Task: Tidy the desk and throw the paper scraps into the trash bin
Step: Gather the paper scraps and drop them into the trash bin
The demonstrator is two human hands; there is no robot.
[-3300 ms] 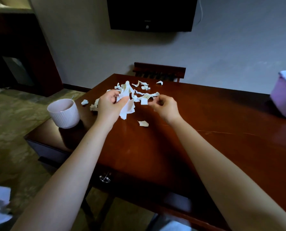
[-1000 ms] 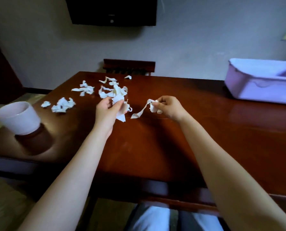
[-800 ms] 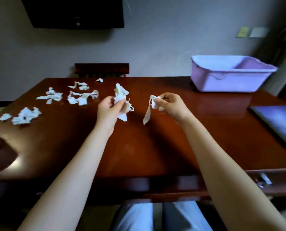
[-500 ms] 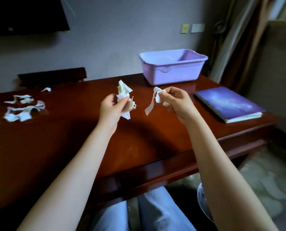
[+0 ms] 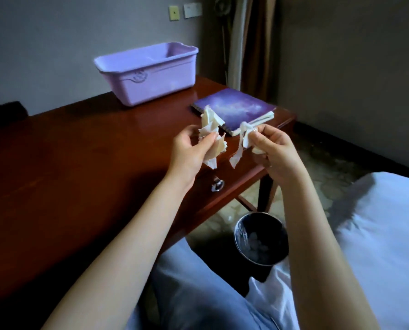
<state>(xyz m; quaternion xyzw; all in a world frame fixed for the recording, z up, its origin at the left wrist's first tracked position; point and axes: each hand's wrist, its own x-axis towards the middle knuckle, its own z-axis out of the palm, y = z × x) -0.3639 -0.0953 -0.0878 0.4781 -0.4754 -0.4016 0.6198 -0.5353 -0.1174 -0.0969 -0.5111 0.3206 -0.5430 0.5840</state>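
My left hand (image 5: 191, 151) grips a bunch of white paper scraps (image 5: 210, 129) above the right end of the dark wooden desk (image 5: 79, 158). Beside it, my right hand (image 5: 273, 151) pinches more paper scraps (image 5: 242, 141), one strip dangling down. Both hands hover near the desk's front right corner. A round metal trash bin (image 5: 262, 239) with pale scraps inside stands on the floor below and to the right, between my knees and the desk leg.
A lilac plastic tub (image 5: 148, 72) sits at the desk's back right. A purple spiral notebook (image 5: 234, 109) lies at the right end. A drawer pull (image 5: 216, 185) shows on the front. White bedding (image 5: 384, 234) fills the right; my legs (image 5: 198, 294) are below.
The view has swung right, from the scrap pile and white cup at the desk's left end to its right end. Both hands carried their scraps along; the trash bin has come into view.
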